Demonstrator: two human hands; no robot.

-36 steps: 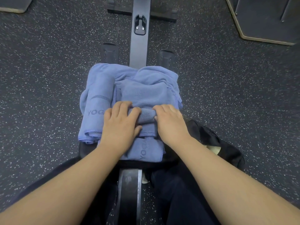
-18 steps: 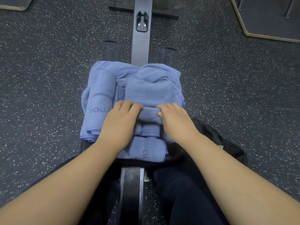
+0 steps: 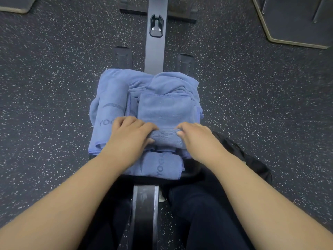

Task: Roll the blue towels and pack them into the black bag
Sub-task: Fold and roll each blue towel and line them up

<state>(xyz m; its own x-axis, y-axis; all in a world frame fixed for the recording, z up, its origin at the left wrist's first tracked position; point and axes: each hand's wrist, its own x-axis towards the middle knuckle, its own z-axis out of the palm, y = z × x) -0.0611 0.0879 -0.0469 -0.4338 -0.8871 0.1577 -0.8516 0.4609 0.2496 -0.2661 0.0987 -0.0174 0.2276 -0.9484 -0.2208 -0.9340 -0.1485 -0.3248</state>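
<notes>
A pile of blue towels (image 3: 167,83) lies on the seat of a rowing machine in front of me. On top, a folded blue towel (image 3: 166,112) is partly rolled, its roll (image 3: 164,138) at the near end. My left hand (image 3: 128,136) grips the roll's left end, fingers curled over it. My right hand (image 3: 197,138) grips its right end the same way. A rolled towel printed YOGA (image 3: 110,109) lies at the pile's left, and another YOGA towel (image 3: 158,166) lies nearest me. The black bag (image 3: 252,159) sits on the floor under my right forearm, mostly hidden.
The rower's dark rail (image 3: 155,49) runs away from me, with footrests (image 3: 122,57) on either side. Speckled black rubber floor (image 3: 54,87) surrounds the machine. Grey mats or platforms lie at the top right (image 3: 295,18) and top left corners.
Both hands have moved the roll a little farther away along the towel, making it thicker. The flat part ahead of the roll is shorter.
</notes>
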